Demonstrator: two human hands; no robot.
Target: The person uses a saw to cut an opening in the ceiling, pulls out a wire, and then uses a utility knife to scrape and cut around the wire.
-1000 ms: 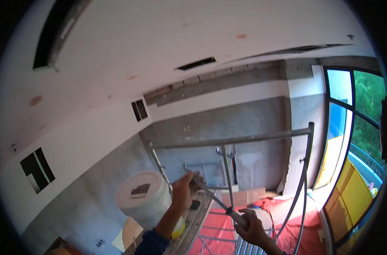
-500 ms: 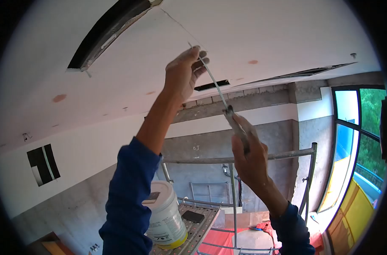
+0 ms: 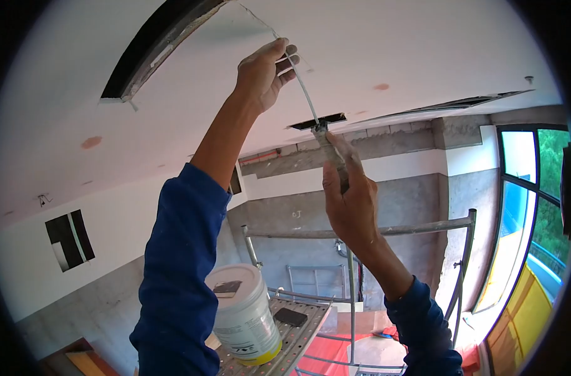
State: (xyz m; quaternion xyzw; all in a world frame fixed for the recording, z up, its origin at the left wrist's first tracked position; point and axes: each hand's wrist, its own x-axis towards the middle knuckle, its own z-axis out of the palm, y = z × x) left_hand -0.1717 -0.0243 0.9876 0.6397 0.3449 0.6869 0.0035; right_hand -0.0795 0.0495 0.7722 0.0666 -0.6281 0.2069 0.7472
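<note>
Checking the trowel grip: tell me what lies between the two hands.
Head view: only the trowel's thin blade spans from the left hand, pressing it to the ceiling, down to the handle in the right hand.

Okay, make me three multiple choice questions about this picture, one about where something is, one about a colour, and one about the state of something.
1. Where does the white bucket stand?
A. on the scaffold platform
B. on the window sill
C. hung from the ceiling

2. What colour are the person's sleeves?
A. red
B. blue
C. white

3. How is the putty knife held?
A. lying in the bucket
B. right hand on the handle, left hand pressing the blade up at the ceiling
C. dangling from one hand at the waist

Answers:
1 A, the bucket sits on the perforated metal deck.
2 B, both raised arms wear dark blue.
3 B, the blade bends under the left fingers against the white ceiling.
</note>
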